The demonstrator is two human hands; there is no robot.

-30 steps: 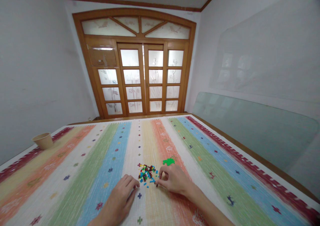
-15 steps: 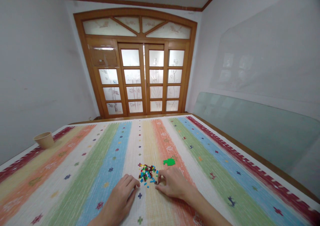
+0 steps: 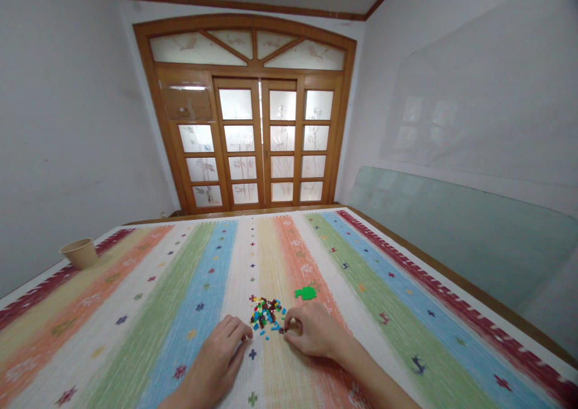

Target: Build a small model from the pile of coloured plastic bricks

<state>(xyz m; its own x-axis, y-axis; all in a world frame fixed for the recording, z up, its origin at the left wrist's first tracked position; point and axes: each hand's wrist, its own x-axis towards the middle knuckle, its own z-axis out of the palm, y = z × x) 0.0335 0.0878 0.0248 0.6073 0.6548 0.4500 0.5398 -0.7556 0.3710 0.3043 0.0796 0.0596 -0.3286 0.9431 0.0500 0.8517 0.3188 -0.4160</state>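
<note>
Plastic bricks (image 3: 265, 314) in a loose heap on striped cloth (image 3: 198, 276)

The heap of tiny red, blue, green, yellow and dark bricks sits near me, just left of the worktop's (image 3: 456, 283) middle, with a few blue strays at its near edge. My hands are apart, one on each side of it. My left hand (image 3: 215, 352) rests curled, fingertips at the near left edge, with nothing visible in it. My right hand (image 3: 313, 330) curls thumb and forefinger together at the right edge, touching a small dark brick (image 3: 282, 330); I cannot tell whether it is gripped. Bricks this small want fingertips, not a sweep of the hand. A flat green piece (image 3: 306, 293) lies apart, farther off to the right. Far left stands a paper cup (image 3: 79, 253), its inside hidden from me.
</note>
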